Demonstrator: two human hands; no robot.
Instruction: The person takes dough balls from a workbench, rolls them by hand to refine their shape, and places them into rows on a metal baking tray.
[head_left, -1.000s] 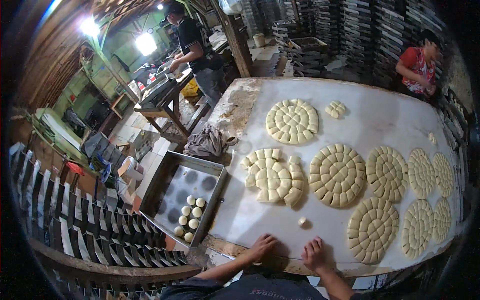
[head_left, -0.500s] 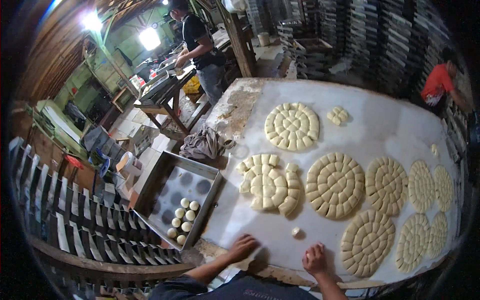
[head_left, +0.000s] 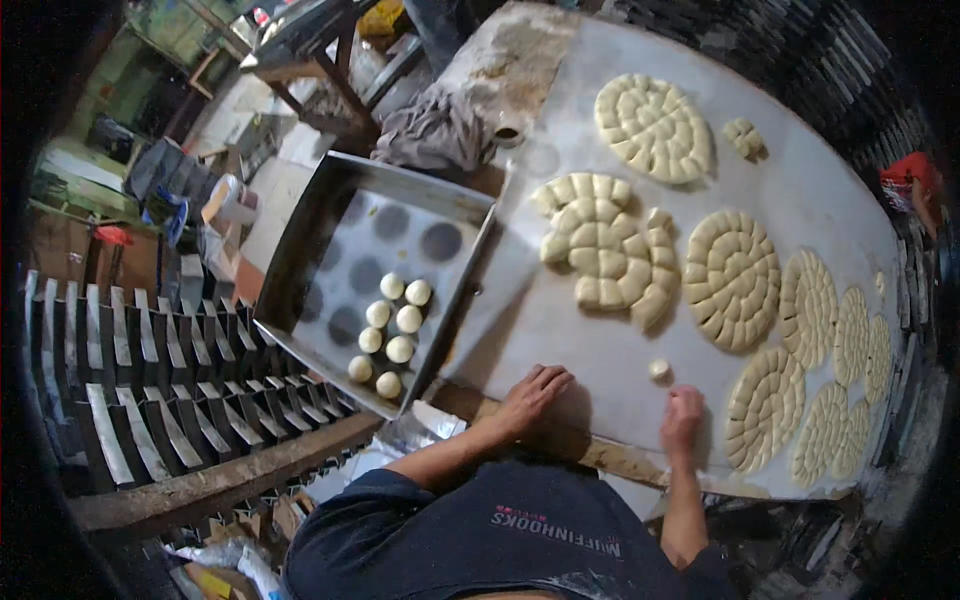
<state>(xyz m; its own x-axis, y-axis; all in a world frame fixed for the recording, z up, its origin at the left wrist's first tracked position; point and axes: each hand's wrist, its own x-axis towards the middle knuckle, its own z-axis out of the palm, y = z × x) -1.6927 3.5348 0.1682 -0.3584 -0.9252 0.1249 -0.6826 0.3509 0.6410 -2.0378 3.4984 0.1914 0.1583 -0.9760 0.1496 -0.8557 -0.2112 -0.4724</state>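
Observation:
My left hand [head_left: 538,397] is palm down at the near edge of the pale work table [head_left: 600,420]. Its fingers are curled together, hiding anything beneath them. Farther right, my right hand [head_left: 683,412] is closed on the tabletop, and its contents are also hidden. Just beyond that hand sits a small dough piece [head_left: 659,370], apart from the fingers. A partly used disc of cut dough [head_left: 610,245] lies ahead, with gaps along its outline. To the left, a metal tray [head_left: 468,285] contains several round dough balls [head_left: 397,349] in its near right part.
Several segmented dough discs [head_left: 732,280] spread across the table's right side, with a small dough cluster [head_left: 743,137] at the back. Behind the tray is a crumpled grey cloth [head_left: 433,130]. Slatted metal racks [head_left: 165,340] stand left. A person in red [head_left: 912,185] is far right.
The view has tipped down and turned, shifting the scene across the picture. My left fingers are more curled than before. My right hand stays closed near the small dough piece.

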